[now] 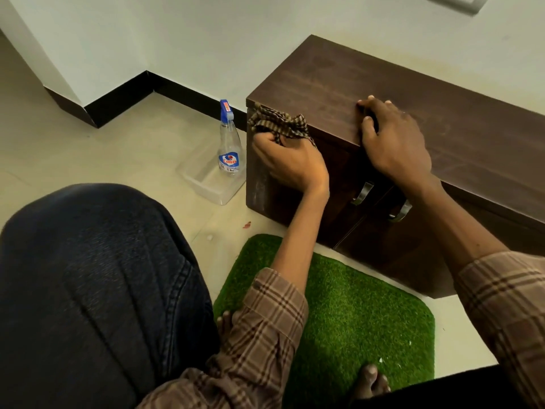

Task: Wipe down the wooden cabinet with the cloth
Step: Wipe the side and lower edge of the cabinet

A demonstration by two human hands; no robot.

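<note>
A pale tiled floor (118,149) and a white wall with a black skirting fill the upper left of the frame. From your head view, the dark wooden cabinet (398,113) runs from the centre to the right edge, standing against the wall. Your left hand (290,162) is closed around a bunched checked cloth (280,124), pressing it against the cabinet's upper left front corner. Your right hand (395,140) lies on the cabinet's top front edge, fingers curled over it, gripping nothing else. Two metal handles (362,193) show on the doors below. A clear spray bottle (228,143) stands on the floor just left of the cabinet. A green turf mat (354,305) lies at lower centre.
</note>
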